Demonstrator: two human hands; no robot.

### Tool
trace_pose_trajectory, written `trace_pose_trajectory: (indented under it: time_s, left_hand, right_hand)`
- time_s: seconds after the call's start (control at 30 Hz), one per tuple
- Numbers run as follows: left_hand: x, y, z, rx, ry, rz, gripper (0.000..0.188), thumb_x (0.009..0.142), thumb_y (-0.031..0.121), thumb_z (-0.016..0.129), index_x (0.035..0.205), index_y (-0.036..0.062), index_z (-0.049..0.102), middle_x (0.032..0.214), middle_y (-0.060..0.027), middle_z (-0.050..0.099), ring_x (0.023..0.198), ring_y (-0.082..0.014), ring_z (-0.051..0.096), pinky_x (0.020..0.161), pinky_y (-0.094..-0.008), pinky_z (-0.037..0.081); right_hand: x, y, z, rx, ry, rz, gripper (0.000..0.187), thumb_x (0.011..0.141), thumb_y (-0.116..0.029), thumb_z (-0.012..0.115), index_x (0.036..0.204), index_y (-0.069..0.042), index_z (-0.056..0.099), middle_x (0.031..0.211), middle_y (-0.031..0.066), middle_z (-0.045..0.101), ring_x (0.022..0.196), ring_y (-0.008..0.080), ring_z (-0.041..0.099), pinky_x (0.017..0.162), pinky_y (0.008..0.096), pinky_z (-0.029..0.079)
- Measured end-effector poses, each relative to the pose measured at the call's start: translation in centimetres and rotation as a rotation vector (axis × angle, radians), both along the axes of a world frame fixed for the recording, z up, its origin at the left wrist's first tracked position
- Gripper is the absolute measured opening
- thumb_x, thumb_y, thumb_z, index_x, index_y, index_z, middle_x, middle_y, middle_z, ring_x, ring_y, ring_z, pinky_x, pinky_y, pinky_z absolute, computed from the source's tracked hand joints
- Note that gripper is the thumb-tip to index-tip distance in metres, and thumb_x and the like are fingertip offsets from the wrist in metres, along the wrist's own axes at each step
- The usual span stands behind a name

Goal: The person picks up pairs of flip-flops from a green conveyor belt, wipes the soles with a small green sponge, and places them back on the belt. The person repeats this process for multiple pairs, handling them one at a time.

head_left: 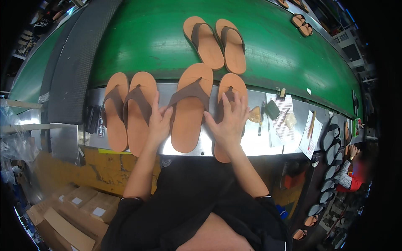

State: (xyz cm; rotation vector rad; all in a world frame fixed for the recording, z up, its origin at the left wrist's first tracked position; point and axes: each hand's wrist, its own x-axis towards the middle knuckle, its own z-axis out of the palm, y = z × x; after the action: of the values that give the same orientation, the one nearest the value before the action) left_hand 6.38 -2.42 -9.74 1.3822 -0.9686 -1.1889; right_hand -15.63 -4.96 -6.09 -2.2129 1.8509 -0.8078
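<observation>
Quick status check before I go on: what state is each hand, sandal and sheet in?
Left hand: open, between sandals
Right hand: open, spread over the right sandal
Right sandal: footbed up, partly covered
Middle sandal: footbed up
Left sandal pair: footbeds up, side by side
Far sandal pair: footbeds up, side by side
Printed sheet: lying down, partly covered by a green block

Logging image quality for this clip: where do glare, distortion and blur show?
Head view: white glare on the silver metal tabletop near the bare right hand, pale sheen across the glossy green belt; head view again: straight edges bowing toward a black rim, a soft blur over the head of the red-clothed co-worker at far right.
</observation>
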Motion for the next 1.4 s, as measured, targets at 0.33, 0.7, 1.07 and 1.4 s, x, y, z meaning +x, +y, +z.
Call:
trace_pose_trajectory:
  time_s: [0.33, 0.7, 1.07, 1.4]
  left_hand:
    - [-0.9, 2.0, 0.7, 0.144, -0.251, -0.234, 0.075, 0.093, 0.01, 0.061, 0.154, -0.0018, 0.019, 0.132, -0.0192, 0.054, 0.107, -0.0186, 0.062, 0.086, -0.0278, 0.051]
    - [-4.5, 0.0, 9.5, 0.201, 0.676, -0.3, 0.089, 0.093, 0.01, 0.055, 0.158, 0.0123, -0.005, 0.143, -0.0188, 0.044, 0.118, -0.0226, 0.058, 0.092, -0.0345, 0.051]
    - [-5.8, 0.2, 13.8, -0.004, 0.699, -0.338, 0.061, 0.107, 0.041, 0.028, 0.157, 0.013, 0.009, 0.15, -0.0147, 0.039, 0.127, -0.0277, 0.054, 0.091, -0.0455, 0.058]
    - [-4.3, -0.2, 12.4, 0.043, 0.828, -0.267, 0.062, 0.106, 0.047, 0.031, 0.156, 0.014, 0.015, 0.148, -0.0126, 0.041, 0.129, -0.0272, 0.052, 0.095, -0.044, 0.055]
  right_hand:
    - [-6.2, 4.7, -0.6, 0.226, -0.36, -0.123, 0.072, 0.086, -0.025, 0.073, 0.146, -0.002, 0.039, 0.137, 0.0246, 0.043, 0.121, 0.0356, 0.051, 0.097, 0.0405, 0.045]
    - [-10.0, 3.0, 3.4, 0.726, -1.666, 0.109, 0.06, 0.101, -0.02, 0.046, 0.154, -0.002, 0.024, 0.137, 0.0143, 0.053, 0.121, 0.0181, 0.056, 0.1, 0.0305, 0.046]
    - [-9.3, 3.8, 7.3, 0.668, -1.852, 0.267, 0.067, 0.105, -0.054, 0.022, 0.137, 0.0, 0.046, 0.122, 0.0187, 0.062, 0.102, 0.025, 0.068, 0.071, 0.0362, 0.062]
    - [-7.3, 4.0, 7.9, 0.685, -1.659, 0.246, 0.067, 0.104, -0.054, 0.03, 0.151, -0.007, 0.026, 0.135, 0.0119, 0.054, 0.11, 0.0195, 0.064, 0.079, 0.0329, 0.06]
